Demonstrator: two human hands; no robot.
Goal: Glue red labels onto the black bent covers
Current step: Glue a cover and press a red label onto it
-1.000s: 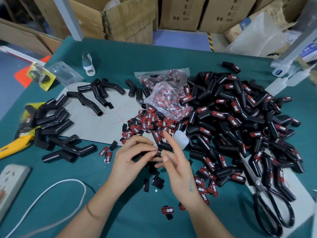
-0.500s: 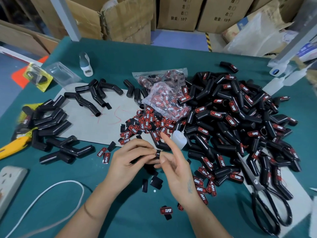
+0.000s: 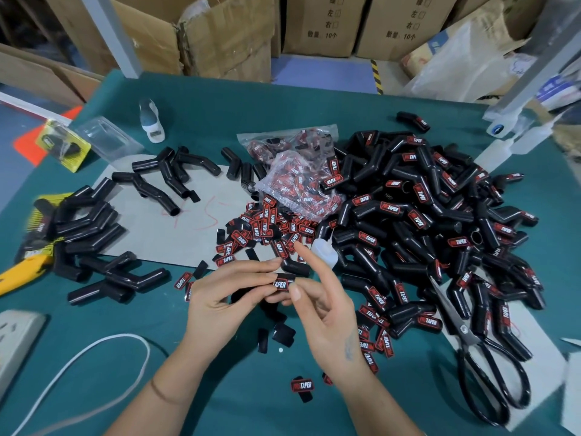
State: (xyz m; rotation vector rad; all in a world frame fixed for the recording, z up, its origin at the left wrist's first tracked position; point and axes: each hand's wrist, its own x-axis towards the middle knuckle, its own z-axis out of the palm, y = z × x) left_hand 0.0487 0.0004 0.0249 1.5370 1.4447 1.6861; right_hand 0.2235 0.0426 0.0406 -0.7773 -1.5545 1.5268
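A single red label point(image 3: 280, 284) reading TAPER sits between the two hands, above the green desk point(image 3: 245, 401) and near its front middle; the left hand point(image 3: 226, 297) pinches its left end between curled fingertips and thumb; the right hand point(image 3: 323, 313) meets the label's right edge with its thumb and lower fingers, while its index finger sticks straight up, so the hold there looks like a light pinch. Just behind the hands lies a loose heap of red labels point(image 3: 267, 229) spilling from a clear plastic bag point(image 3: 298, 187), with a small white glue bottle point(image 3: 323, 251) lying beside the heap. To the right rises a large pile of black bent covers point(image 3: 440, 221), many already bearing labels; to the left, on a grey sheet point(image 3: 151, 228) and beside it, lie unlabelled covers point(image 3: 91, 225). Black-handled scissors point(image 3: 484, 363) rest at the right; a yellow utility knife point(image 3: 22, 270), a white power strip point(image 3: 15, 338) and a white cable point(image 3: 103, 350) lie at the left.
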